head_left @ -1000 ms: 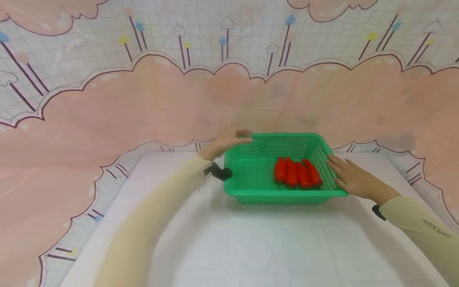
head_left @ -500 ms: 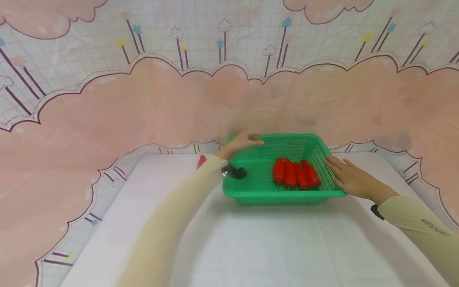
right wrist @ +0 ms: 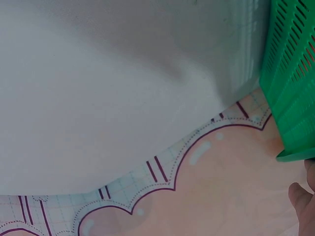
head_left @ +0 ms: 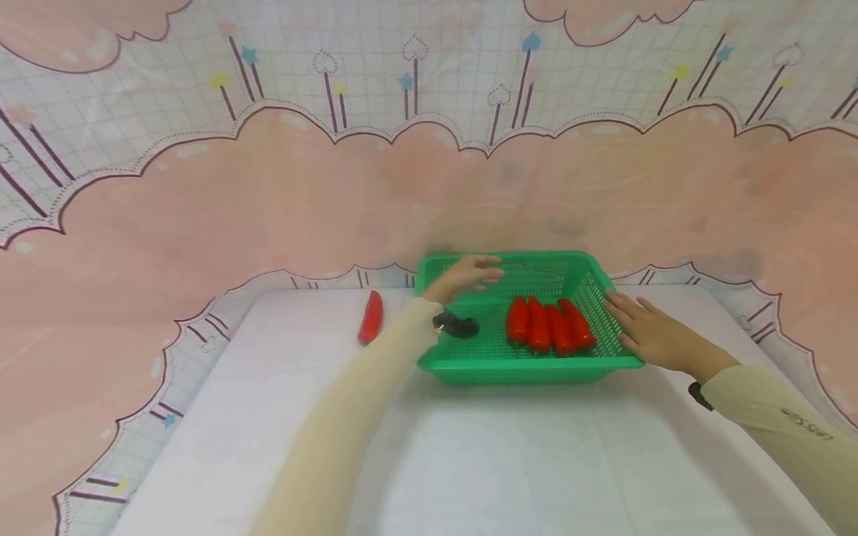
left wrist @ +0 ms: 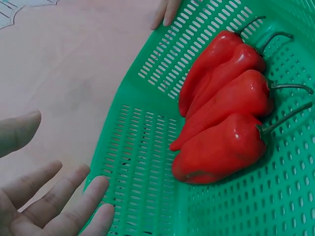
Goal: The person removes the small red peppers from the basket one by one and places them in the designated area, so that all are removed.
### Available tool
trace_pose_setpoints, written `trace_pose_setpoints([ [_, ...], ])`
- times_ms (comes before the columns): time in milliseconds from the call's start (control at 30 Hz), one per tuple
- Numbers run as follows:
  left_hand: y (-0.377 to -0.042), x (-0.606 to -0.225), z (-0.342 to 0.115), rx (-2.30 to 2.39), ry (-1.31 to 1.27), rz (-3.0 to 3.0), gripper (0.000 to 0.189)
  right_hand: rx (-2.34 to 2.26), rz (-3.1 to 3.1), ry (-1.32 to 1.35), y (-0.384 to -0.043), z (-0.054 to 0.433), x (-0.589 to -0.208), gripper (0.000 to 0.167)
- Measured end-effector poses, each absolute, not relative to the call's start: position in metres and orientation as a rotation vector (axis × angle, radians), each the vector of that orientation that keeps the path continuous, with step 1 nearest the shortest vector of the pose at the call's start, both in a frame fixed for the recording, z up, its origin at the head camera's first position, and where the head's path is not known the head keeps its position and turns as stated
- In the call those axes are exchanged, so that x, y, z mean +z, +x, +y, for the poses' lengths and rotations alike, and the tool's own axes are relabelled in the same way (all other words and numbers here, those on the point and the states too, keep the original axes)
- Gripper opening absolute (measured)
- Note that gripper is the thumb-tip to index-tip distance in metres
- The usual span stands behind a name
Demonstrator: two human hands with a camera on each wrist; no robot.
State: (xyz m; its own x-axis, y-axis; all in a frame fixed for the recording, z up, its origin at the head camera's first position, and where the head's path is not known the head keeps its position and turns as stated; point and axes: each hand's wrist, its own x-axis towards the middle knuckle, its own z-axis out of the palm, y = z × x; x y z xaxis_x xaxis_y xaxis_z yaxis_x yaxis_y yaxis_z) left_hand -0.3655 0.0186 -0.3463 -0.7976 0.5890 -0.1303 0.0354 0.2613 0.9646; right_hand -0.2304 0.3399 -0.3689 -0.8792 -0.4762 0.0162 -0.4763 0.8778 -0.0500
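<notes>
Several red peppers (left wrist: 221, 147) lie side by side in the right part of a green plastic basket (head_left: 529, 363), their stems toward the near side. Over the basket's left part hovers my left hand (head_left: 467, 273), its fingers spread and holding nothing, as the left wrist view also shows. At the basket's right rim rests my right hand (head_left: 660, 335), fingers straight against the edge. A single red pepper (head_left: 371, 318) lies on the white table to the left of the basket, beside my left forearm.
The white table (head_left: 509, 454) stretches in front of the basket. Behind it hangs a pink patterned cloth (head_left: 322, 201), close to the basket's far rim. A dark wrist camera (head_left: 457, 324) sits on the left sleeve.
My left hand has moved right, from beside the basket's left rim to over its inside. The lone pepper on the table has come out from behind the left arm. My right hand stays put.
</notes>
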Motion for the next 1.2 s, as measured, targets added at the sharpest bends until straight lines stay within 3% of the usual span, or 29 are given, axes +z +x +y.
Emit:
trace_pose_setpoints([
  [1200,-0.373,-0.406,0.06,1.518,0.316,2.125,0.046,0.055,-3.065,0.74,-0.235,0.34,-0.369,0.058],
])
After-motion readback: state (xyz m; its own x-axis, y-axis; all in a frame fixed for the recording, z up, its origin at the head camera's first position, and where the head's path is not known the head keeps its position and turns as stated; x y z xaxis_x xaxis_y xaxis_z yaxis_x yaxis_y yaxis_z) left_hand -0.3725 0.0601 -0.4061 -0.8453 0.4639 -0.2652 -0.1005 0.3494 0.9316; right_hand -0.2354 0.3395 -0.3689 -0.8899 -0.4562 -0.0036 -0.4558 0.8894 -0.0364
